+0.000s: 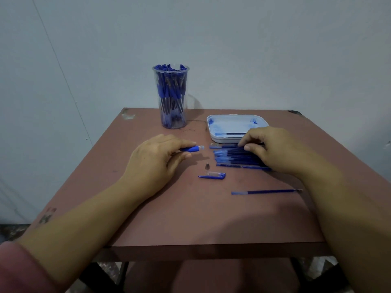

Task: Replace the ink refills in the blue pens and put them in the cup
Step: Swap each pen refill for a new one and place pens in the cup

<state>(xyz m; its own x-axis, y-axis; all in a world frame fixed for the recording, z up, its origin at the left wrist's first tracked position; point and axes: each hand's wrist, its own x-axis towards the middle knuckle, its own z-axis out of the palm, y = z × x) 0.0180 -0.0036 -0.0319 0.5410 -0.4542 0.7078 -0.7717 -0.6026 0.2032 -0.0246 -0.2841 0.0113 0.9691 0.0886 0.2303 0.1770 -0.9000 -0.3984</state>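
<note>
Head view: two hands over pen parts on a table (190,218).
Left hand (157,157) pinches a barrel (191,149). Right hand (273,149) rests bent fingers on the refills (234,157) beside the tray (213,123); grip unclear. Cap (212,175), tip (207,166) and loose refill (266,191) lie nearer; the cup (171,96) stands behind.

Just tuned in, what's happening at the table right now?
A person is mid-refill. The left hand grips an open blue pen barrel; the right hand touches the pile of refills beside the white tray, though whether one is pinched is unclear. The pen cap, metal tip and a single refill lie loose on the table. The clear cup behind is packed with pens.
</note>
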